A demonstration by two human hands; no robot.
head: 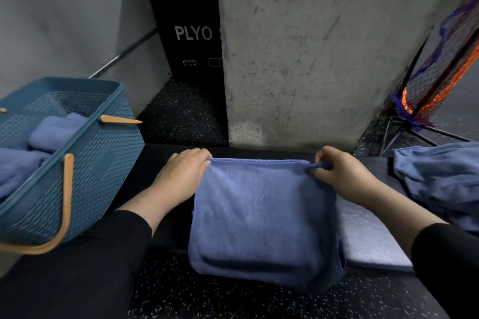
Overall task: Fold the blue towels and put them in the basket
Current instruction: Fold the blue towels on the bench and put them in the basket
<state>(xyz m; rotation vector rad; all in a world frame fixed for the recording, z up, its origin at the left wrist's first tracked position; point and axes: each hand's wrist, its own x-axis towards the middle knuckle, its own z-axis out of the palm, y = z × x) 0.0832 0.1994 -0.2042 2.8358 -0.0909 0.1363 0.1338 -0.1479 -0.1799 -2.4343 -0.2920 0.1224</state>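
A blue towel [261,217] lies folded over on the black bench [160,225], its near part hanging over the front edge. My left hand [181,176] pinches its far left corner. My right hand [342,173] pinches the far right corner. A paler folded towel [368,238] lies flat under my right forearm. To the far right is a crumpled heap of blue towels [440,181]. The teal plastic basket [103,163] with tan handles stands tilted at the left, with folded blue towels [54,134] inside.
A concrete pillar [311,46] rises just behind the bench. Left of it stands a black plyo box [191,33] on speckled rubber floor [186,116]. An orange and blue net on a black stand [440,80] leans at the far right.
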